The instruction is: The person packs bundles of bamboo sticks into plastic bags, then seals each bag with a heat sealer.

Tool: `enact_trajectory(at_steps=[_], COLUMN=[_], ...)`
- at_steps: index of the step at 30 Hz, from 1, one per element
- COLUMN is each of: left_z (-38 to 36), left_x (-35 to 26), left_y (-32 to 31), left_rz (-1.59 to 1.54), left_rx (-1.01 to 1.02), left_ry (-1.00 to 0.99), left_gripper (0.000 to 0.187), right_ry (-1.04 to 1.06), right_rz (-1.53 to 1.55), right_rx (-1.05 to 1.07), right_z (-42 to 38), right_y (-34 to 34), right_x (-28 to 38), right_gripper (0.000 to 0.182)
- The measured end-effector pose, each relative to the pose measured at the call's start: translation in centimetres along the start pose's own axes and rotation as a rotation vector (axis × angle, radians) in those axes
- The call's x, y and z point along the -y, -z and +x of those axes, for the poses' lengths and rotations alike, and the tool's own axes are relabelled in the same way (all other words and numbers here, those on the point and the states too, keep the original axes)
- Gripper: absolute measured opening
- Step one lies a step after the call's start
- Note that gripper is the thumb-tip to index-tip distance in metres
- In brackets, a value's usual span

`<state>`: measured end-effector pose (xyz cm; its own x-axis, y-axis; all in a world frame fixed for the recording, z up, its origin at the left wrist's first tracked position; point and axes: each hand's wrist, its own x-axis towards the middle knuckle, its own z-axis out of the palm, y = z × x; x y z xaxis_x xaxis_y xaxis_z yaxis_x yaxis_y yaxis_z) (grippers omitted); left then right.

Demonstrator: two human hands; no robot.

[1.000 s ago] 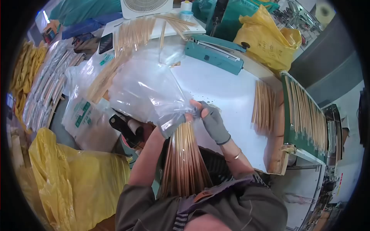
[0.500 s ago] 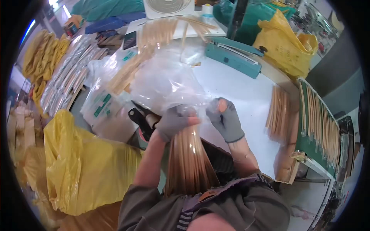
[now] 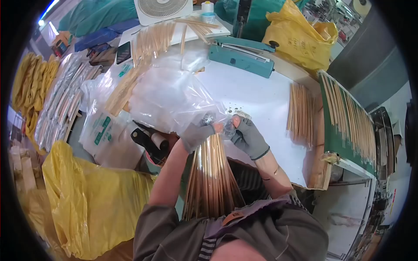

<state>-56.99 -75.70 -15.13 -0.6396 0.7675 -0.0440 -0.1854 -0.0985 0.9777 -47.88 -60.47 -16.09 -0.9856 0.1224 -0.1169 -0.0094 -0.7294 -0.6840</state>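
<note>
A crumpled clear plastic bag [image 3: 174,98] lies on the white table [image 3: 257,104], its mouth pinched shut between the grey-gloved left hand [image 3: 197,135] and right hand [image 3: 249,137] (fingertips bare) over a long bundle of thin bamboo sticks [image 3: 211,178] standing against the person's chest.

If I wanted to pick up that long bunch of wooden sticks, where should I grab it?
Probably near the top end, wrapping your fingers around it from the side. The bundle of sticks is long and thin and fans out toward the person's body, but stays tight where the left hand and right hand grip it by the clear plastic bag.
</note>
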Motion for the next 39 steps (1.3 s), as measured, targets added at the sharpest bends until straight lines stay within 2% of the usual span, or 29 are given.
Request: enact_trajectory(at_steps=[1,3,4,6,7,9,11,12,13,14,16,17,18,19,21,22,24,25,27,28,29,30,32,33,34,36,37,38,39], left_z=[0.0,0.2,0.2,0.6,1.4,2.4,2.1,1.9,1.6,0.5,-0.3,-0.4,0.0,0.7,4.3,6.6,10.0,9.0,3.6,0.4,-2.1,-4.7,-7.3,-7.9,-8.4,-11.7,-15.1,-16.9,-15.0], left_x=[-0.1,-1.8,-2.4,-0.5,0.6,4.9,6.0,5.6,5.1,2.0,-0.6,-1.7,-2.9,-2.8,0.9,3.4,7.7,7.9,9.0,9.2,8.7,8.2,9.4,10.5,11.5,7.2,9.6,9.3,9.2], left_y=[-0.3,-1.5,-2.2,-1.7,-0.8,1.9,3.2,3.5,3.1,1.1,-1.5,-2.7,-4.5,-5.8,-8.5,-8.1,-7.3,-7.3,-7.0,-7.0,-8.0,-9.0,-8.6,-7.8,-6.9,-6.2,-3.4,-2.6,-2.5], left_rz=[-0.019,0.086,0.136,0.204,0.243,-0.04,-0.144,-0.1,-0.061,-0.036,0.034,0.064,0.172,0.265,0.216,0.399,0.77,0.628,0.328,0.181,0.089,-0.002,0.307,0.513,0.727,-0.332,-0.02,0.05,-0.159], left_rx=[-0.028,0.043,0.082,0.078,0.07,0.128,0.113,0.074,0.039,-0.065,0.091,0.162,0.223,0.254,0.183,0.189,0.212,0.198,0.152,0.125,0.06,-0.004,0.155,0.288,0.444,0.578,0.712,0.61,0.554], left_ry=[0.042,-0.01,-0.031,0.056,0.084,0.002,-0.004,0.027,0.061,0.073,-0.087,-0.176,-0.269,-0.161,-0.02,0.045,0.181,0.06,-0.161,-0.272,-0.286,-0.305,-0.195,-0.089,-0.011,0.624,0.479,0.456,0.492], left_gripper=[0.03,0.028,0.027,0.027,0.027,0.026,0.022,0.019,0.017,0.011,0.009,0.008,0.008,0.013,0.019,0.024,0.043,0.05,0.063,0.07,0.07,0.071,0.055,0.043,0.032,0.035,0.046,0.054,0.06], right_ry=[0.119,0.354,0.32,0.253,0.21,0.18,0.235,0.154,-0.034,0.079,0.041,0.018,0.063,0.081,0.066,0.257,0.746,0.97,0.866,0.789,0.723,0.563,0.217,0.185,0.037,-0.398,-0.472,-0.4,-0.378], right_rz=[-0.181,-0.544,-0.62,-0.765,-0.649,-0.459,-0.193,0.054,0.515,0.479,0.443,0.417,0.314,0.194,-0.029,-0.04,-1.058,-1.582,-1.425,-1.457,-1.485,-1.414,-1.214,-0.866,-0.777,-0.765,-0.81,-0.671,-0.66], right_rx=[-0.003,-0.006,-0.032,-0.091,0.084,0.369,0.263,0.098,-0.14,-0.256,-0.195,-0.158,-0.376,-0.599,-0.502,-0.451,-0.651,-0.713,-0.32,-0.198,-0.076,-0.025,0.048,-0.082,0.101,0.521,0.608,0.428,0.445], right_z=[-0.4,-1.1,-0.7,0.3,-0.4,-3.2,-5.1,-4.7,-3.6,-1.9,1.2,1.6,0.9,0.1,-1.0,-1.3,-3.4,-4.6,-9.4,-12.1,-14.0,-14.3,-15.6,-15.0,-14.7,-16.6,-18.0,-19.7,-19.2], right_y=[-0.3,-1.4,-0.8,1.2,1.9,2.9,1.8,1.9,3.4,6.2,15.8,18.4,14.4,9.9,9.0,6.3,5.9,5.3,3.1,3.3,3.8,4.7,5.5,4.1,5.0,5.3,5.2,4.1,3.7], right_x=[0.1,0.7,0.9,1.6,2.2,2.7,1.4,1.2,1.1,0.9,-1.7,-2.0,-1.4,-0.6,-0.4,-0.2,-0.9,-1.4,-2.8,-3.9,-4.1,-3.3,-4.3,-3.6,-3.6,-3.4,-4.6,-5.3,-5.1], right_gripper=[0.017,0.018,0.021,0.027,0.029,0.031,0.029,0.029,0.026,0.023,0.022,0.022,0.023,0.024,0.024,0.02,0.018,0.017,0.017,0.016,0.015,0.015,0.015,0.023,0.025,0.029,0.031,0.032,0.032])
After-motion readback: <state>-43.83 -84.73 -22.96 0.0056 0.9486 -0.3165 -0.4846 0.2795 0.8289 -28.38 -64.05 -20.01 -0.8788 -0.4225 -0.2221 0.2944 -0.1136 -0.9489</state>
